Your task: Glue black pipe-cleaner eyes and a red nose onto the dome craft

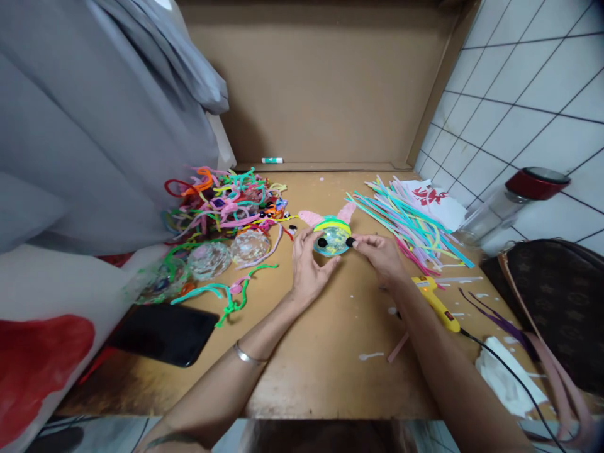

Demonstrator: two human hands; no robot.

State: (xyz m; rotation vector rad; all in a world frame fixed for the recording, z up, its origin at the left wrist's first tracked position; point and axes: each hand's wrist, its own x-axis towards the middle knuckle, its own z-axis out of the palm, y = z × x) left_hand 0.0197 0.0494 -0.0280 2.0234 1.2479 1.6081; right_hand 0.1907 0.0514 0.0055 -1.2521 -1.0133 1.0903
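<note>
In the middle of the table sits a round clear craft figure (336,241) with a yellow and green band and two pink ears. One black pompom eye (322,243) shows on its left side. My left hand (309,264) is curled round the figure's left edge, thumb below it, steadying it. Between the thumb and forefinger of my right hand (380,251) is a second black pompom (350,241), held against the figure's right side. Whether that pompom is stuck to the figure I cannot tell.
Tangled pipe cleaners (231,204) pile up at the left, beside clear round pieces (210,260) and a black phone (165,333). Straight pipe cleaners (410,220) lie at the right. A yellow glue gun (436,304), a bottle (514,201) and a brown bag (552,302) are nearby.
</note>
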